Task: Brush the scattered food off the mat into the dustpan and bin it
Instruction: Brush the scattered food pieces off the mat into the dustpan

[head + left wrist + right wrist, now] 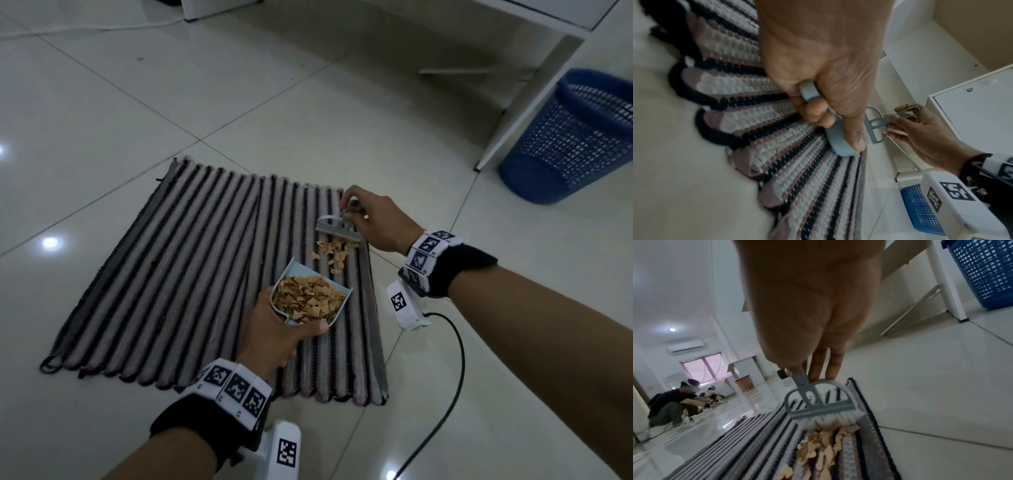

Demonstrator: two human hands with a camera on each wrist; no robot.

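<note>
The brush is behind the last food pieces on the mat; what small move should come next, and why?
Probably draw the brush toward the dustpan. The right hand pinches its handle, with the bristles just behind the loose pieces on the mat. The left hand holds the dustpan, already well filled, with its mouth facing them, a short gap away.

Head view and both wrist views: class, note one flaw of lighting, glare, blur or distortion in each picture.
Head view: ceiling lights glare off the glossy floor tiles, and the wide lens tilts the blue bin. Left wrist view: dim overall, with the mat's looped edge smeared at far left. Right wrist view: the right hand looms huge and soft, while the brush stays sharper.
</note>
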